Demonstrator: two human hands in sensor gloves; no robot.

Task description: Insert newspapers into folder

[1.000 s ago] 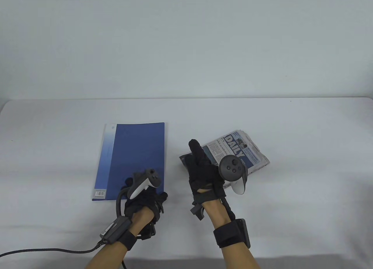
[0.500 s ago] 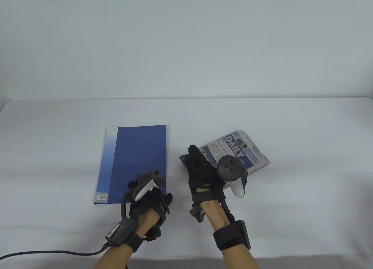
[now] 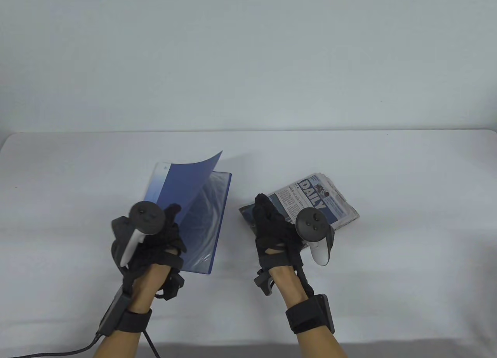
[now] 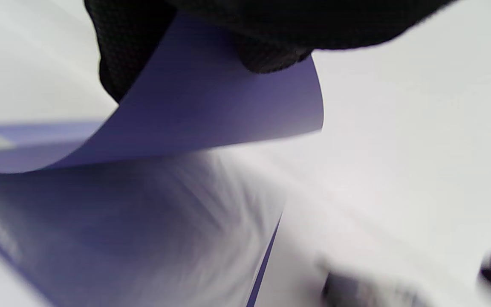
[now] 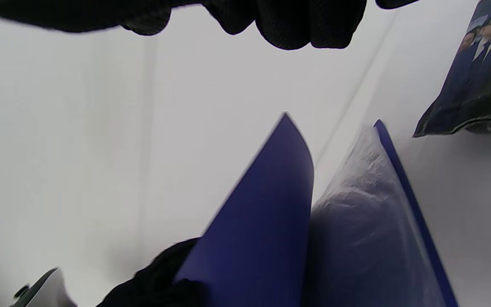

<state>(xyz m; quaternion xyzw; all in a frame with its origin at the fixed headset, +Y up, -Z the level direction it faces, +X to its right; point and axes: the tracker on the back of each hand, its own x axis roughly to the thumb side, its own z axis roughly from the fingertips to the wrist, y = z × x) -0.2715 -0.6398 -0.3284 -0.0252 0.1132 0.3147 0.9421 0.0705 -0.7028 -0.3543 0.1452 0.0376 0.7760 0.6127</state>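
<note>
The blue folder lies left of centre on the table. My left hand pinches the near part of its front cover and holds it lifted and curled up. Clear plastic sleeves show underneath. In the left wrist view my fingers grip the cover's edge. The folded newspaper, headed "DAILY", lies to the right. My right hand is open and empty at the newspaper's near left corner. The right wrist view shows the raised cover, the sleeves and the newspaper.
The white table reaches to a pale wall at the back. A cable trails from my left wrist across the near left edge.
My left hand has taken the folder's cover at its right edge and lifted it open, swinging left. The folder shifted slightly right. My right hand stayed by the newspaper.
</note>
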